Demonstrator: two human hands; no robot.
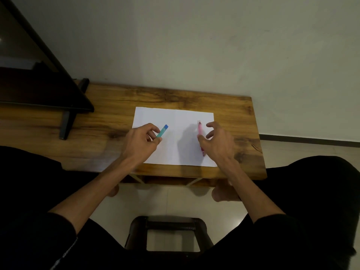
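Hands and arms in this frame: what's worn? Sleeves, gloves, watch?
No gloves, rings or watch show on the left hand or right hand. Both forearms are bare. The left sleeve and right sleeve are plain black fabric ending near the elbows, with no markings I can make out.

Wooden bench (194, 98), warm brown top with dark grain streaks and knots. Far edge against a pale wall; right end and near edge in view, left end cut off by the frame. Lying flat on it, right of middle: white sheet (175, 117), landscape, slightly skewed, near edge close to the bench's near edge. On the left: black foot (66, 123) of a dark screen (39, 86) standing on the top, well apart from the sheet. Bare wood between the two.
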